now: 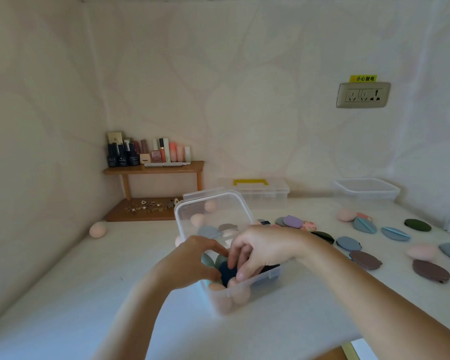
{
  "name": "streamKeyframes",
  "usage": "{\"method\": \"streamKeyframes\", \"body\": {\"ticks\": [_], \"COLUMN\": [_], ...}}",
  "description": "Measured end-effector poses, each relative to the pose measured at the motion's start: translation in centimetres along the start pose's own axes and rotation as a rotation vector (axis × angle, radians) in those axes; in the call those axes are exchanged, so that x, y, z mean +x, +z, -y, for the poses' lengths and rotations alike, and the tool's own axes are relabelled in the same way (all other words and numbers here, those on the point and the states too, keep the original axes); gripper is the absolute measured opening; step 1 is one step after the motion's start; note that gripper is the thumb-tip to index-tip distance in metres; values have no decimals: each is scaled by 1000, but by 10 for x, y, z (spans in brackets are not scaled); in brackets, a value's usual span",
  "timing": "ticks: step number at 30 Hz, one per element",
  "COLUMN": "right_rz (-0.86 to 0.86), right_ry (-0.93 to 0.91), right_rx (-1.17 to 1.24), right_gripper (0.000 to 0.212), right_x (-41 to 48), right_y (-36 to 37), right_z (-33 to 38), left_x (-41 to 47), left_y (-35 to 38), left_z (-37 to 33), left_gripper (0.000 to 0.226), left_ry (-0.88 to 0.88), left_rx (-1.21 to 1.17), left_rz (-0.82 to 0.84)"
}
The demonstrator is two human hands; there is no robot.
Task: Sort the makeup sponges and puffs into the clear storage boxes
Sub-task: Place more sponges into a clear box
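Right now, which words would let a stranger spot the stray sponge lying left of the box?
Find the wooden shelf in the back left corner. Just left of its base, on the white table, lies a peach egg-shaped sponge. Unlike the rest, it lies alone, well left of the clear box.

Both bare forearms reached over the clear box (270, 275), meeting at its near end. The left hand (192, 261) curved thumb and forefinger along its left side. The right hand (260, 250) pinched a dark blue sponge (226, 272) inside it.
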State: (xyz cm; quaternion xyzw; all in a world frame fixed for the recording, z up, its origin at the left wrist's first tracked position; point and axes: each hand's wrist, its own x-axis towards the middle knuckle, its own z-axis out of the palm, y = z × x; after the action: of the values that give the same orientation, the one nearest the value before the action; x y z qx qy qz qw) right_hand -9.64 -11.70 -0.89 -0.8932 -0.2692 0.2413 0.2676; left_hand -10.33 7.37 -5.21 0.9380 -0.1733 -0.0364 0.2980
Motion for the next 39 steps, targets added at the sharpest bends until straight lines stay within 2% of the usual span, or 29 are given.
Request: {"method": "streamKeyframes", "body": {"ticks": [2,4,6,8,11,13,16,19,22,24,26,28,30,32,35,37,39], "right_rz": [-108,-362,-631,-777,-805,-821,-869,-729,-600,-615,-707,-839,-921,-842,-429,-140,43], "right_ry": [-58,-91,-64,23,213,331,410,467,525,504,433,298,135,-11,-190,-180,-95], "right_rx": [275,417,468,379,141,113,75,-14,-127,-131,-130,-128,-19,76,204,278,284], "right_gripper": [14,18,19,13,8,22,38,52,34,24,26,30,35,35,17,17,20], "right_x": [-9,-13,-4,17,51,66,79,90,99,105,108,102,85,65,41,34,32], "right_y": [-8,-20,-30,-33,-29,-29,-36,-40,-34,-33,-35,-39,-40,-39,-28,-17,-9], "right_z": [-2,-7,-22,-41,-71,-84,-85,-79,-78,-78,-75,-62,-40,-15,12,19,17], "left_x": [-5,-10,-13,-15,-17,-15,-9,-6,-5,-5,-5,-5,-3,-1,1,3,5], "left_y": [-7,-13,-19,-23,-28,-27,-23,-21,-19,-19,-21,-22,-22,-21,-17,-13,-10], "left_z": [7,14,17,22,29,31,28,27,29,30,32,33,33,33,30,29,30], "left_gripper": [37,35,34,37,38,37,37,37,38,37,36,37,38,36,25,24,30], "left_ry": [-15,-28,-34,-50,-91,-109,-123,-117,-126,-127,-131,-135,-145,-169,-206,-223,-233], "left_rx": [37,54,87,124,135,118,109,125,150,161,154,158,172,157,100,75,85], "left_rz": [41,96,138,146,98,21,-67,-97,-98,-88,-77,-59,-26,-6,-41,-62,-43]}}
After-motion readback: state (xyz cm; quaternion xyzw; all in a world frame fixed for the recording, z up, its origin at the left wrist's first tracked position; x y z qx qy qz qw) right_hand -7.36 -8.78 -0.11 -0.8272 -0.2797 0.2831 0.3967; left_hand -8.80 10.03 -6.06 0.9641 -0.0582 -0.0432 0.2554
